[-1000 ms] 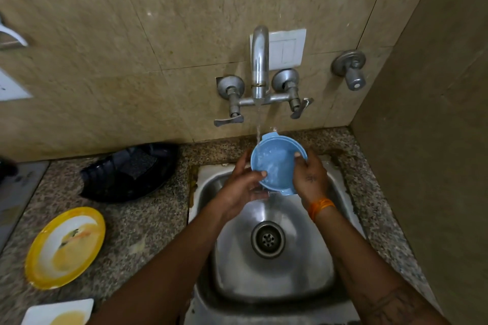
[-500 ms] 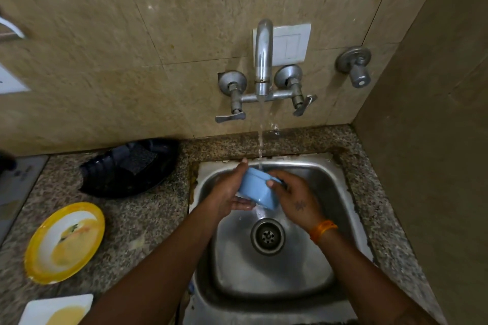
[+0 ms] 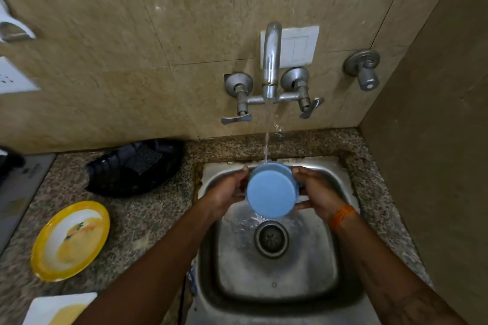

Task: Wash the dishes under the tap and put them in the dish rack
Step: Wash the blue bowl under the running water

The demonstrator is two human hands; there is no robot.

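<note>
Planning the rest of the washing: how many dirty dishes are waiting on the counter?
2 in view: a yellow-rimmed plate on the counter left of the sink, and a white dish at the bottom-left edge, partly cut off. Others may lie out of frame.

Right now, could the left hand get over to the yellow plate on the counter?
Probably yes, once it lets go. The left hand grips the blue bowl under the tap, with the right hand. The yellow plate lies to its left, bare counter between.
</note>
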